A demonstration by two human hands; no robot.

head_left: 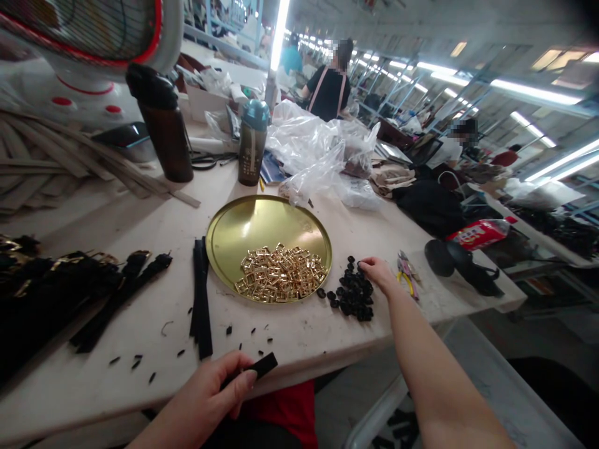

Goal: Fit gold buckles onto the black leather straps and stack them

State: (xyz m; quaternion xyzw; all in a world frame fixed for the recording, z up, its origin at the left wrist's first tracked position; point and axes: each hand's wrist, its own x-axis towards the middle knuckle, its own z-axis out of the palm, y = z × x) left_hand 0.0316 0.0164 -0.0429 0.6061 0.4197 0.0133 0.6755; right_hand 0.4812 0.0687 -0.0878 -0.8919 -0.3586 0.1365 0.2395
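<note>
My left hand (227, 386) is closed on a short black strap (262, 366), whose squared end sticks out past the thumb over the table's front edge. At a pile of small black rolled loops (353, 294), my right hand (375, 272) has its fingertips pinched together by the upper right side. What lies between those fingertips is too small to make out. Between my hands and farther back sits a round gold tray (262, 224), with a heap of gold buckles (281, 274) on it. Two or so flat black straps (201, 305) lie along the tray's left side.
Finished-looking black straps with buckles (84, 274) are heaped at left. Pliers (407, 274) and a black case (461, 265) lie at right. Behind stand two bottles (163, 131), plastic bags (318, 149) and a fan (93, 37). Other people are in the background.
</note>
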